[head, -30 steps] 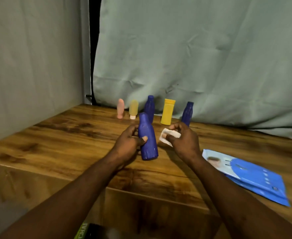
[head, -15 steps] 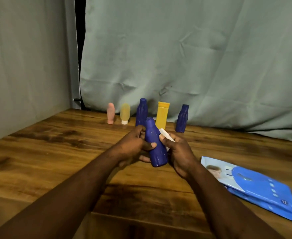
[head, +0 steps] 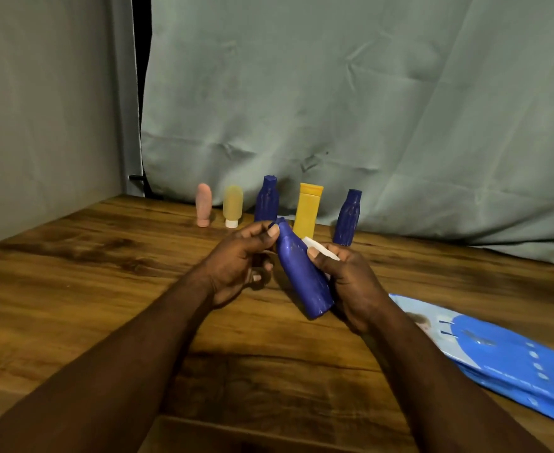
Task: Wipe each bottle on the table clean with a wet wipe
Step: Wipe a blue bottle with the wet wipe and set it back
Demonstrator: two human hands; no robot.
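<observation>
While my two forearms reach forward from the lower edge of the view, they cross the wooden surface (head: pixel 73 289), which is brown with dark streaks in its grain. At the middle of it I hold the blue bottle (head: pixel 301 279) tilted, its top leaning to the left and away from me and its base nearer to me. Whether the base touches the wood I cannot tell.

My left grip (head: pixel 236 266) pinches the top of this bottle between thumb and forefinger, with the other fingers curled below. My right grip (head: pixel 350 282) is closed around the lower body. Its thumb lies on the front of the bottle, and its fingers press the white wet wipe (head: pixel 315 248) against the far side, so only a corner of the wipe shows.

To the right of my right arm, a blue pack of wipes (head: pixel 497 358) lies flat on the surface, near the right border.

Farther back, five bottles stand upright in a row, apart from each other: a pink bottle (head: pixel 203 204), a pale yellow bottle (head: pixel 232 206) resting on its white cap, a dark blue bottle (head: pixel 267 201), a yellow bottle (head: pixel 308 210) and a second dark blue bottle (head: pixel 347 217).

Behind them a grey-green curtain (head: pixel 334 93) hangs with creases down to the surface. At the left a plain grey wall (head: pixel 40 109) closes the corner, with a narrow dark gap (head: pixel 140 93) between wall and curtain.
</observation>
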